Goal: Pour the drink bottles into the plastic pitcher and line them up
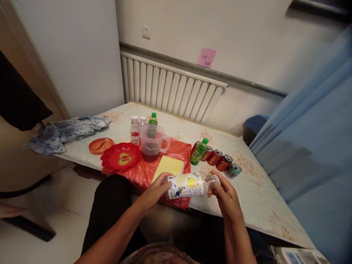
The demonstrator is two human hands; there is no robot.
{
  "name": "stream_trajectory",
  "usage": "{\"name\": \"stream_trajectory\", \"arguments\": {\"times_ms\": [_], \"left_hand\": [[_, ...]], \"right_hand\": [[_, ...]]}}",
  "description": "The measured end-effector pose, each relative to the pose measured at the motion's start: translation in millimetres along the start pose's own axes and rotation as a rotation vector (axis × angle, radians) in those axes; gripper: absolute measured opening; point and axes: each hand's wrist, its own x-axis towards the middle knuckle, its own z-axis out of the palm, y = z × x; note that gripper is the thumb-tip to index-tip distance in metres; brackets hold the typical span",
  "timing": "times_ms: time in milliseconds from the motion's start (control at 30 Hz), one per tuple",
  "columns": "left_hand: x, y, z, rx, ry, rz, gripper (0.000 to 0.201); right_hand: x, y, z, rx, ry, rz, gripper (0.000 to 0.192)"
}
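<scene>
Both hands hold a clear plastic bottle (pixel 189 184) sideways over the near edge of the table. Its wrapped label is white with yellow and green drawings and dark characters. My left hand (pixel 158 189) grips the bottle's base end, and my right hand (pixel 224 190) closes around its neck end. Just behind the bottle lies a yellow sheet (pixel 169 167) on a red plastic bag (pixel 180 146). A clear measuring jug (pixel 151 145) with dark liquid in the bottom stands on the bag, its handle to the right.
Left of the jug are a red scalloped tray (pixel 110 156), an orange ring-shaped item (pixel 101 145) and a crumpled blue-white cloth (pixel 74 132). Small white-capped bottles (pixel 134 134) stand behind. A green-capped bottle (pixel 198 152) and several cans (pixel 214 157) sit to the right, near a blue curtain (pixel 310 121).
</scene>
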Motion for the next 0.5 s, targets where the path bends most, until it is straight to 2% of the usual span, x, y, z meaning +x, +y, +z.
{"name": "stream_trajectory", "arguments": {"times_ms": [333, 500], "left_hand": [[-1.3, 3.2, 0.0, 0.067, -0.011, -0.009, 0.048], [1.3, -0.9, -1.1, 0.006, -0.052, -0.024, 0.059]], "right_hand": [[0.1, 2.1, -1.1, 0.003, 0.012, 0.000, 0.048], [1.2, 4.5, -2.2, 0.037, -0.014, -0.013, 0.047]]}}
